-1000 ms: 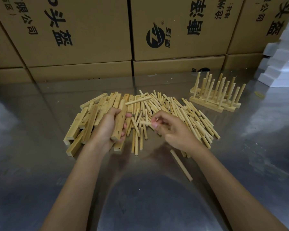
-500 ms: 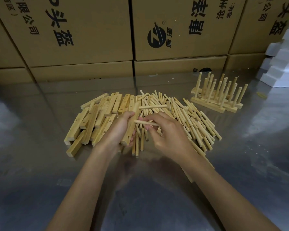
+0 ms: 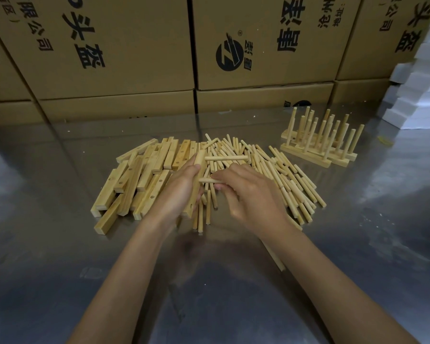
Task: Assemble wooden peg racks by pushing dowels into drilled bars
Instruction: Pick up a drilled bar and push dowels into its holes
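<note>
Left hand point(image 3: 181, 192) fingers grasping drilled bar point(image 3: 199, 170); right hand point(image 3: 253, 194) fingers pinching dowel point(image 3: 209, 180)

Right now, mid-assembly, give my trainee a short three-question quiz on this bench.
1. True or false: the left hand grips a drilled bar.
2. Where do the finished racks stand? A) left of the bar pile B) far right, beyond the loose dowels C) on the cardboard boxes
3. What do the right hand's fingers pinch?

Key: 1 true. 2 B. 3 a dowel, lying crosswise with its tip at the bar.
</note>
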`<control>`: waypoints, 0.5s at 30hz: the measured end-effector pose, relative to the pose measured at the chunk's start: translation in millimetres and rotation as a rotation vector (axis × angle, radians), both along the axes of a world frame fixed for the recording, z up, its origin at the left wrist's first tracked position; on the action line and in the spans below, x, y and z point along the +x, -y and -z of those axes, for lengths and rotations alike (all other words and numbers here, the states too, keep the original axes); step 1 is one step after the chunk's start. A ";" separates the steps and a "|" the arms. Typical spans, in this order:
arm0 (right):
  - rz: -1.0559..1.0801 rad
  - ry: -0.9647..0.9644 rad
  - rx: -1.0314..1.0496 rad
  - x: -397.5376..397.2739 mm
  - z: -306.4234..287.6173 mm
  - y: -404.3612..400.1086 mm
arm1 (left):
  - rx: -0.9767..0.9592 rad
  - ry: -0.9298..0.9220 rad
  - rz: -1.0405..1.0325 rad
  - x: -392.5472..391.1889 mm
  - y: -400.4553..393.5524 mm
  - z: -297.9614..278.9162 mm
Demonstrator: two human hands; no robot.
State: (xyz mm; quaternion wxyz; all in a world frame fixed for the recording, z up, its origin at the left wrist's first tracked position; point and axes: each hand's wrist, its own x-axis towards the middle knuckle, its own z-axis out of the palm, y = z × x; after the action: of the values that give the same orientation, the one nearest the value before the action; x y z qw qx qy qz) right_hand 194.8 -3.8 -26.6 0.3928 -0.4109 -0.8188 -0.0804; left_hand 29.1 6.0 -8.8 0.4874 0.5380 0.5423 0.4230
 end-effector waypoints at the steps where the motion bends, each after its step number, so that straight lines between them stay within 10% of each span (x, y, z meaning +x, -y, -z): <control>1: 0.026 0.051 0.058 -0.3 -1.3 0.4 | -0.003 0.007 0.007 -1.9 1.0 -1.4; 8: 0.006 0.035 0.111 -10.9 4.6 7.6 | 0.000 0.050 0.111 -17.2 -6.3 4.4; 15: 0.025 -0.202 -0.284 -15.1 11.4 6.1 | 0.086 -0.103 0.129 -9.9 -4.2 5.3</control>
State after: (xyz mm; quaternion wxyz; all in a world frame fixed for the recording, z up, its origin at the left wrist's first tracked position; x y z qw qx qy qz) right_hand 179.8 -9.9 -38.0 0.4100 -0.4784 -0.7731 0.0726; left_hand 19.2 10.3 -14.1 0.4614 0.6133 0.5123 0.3854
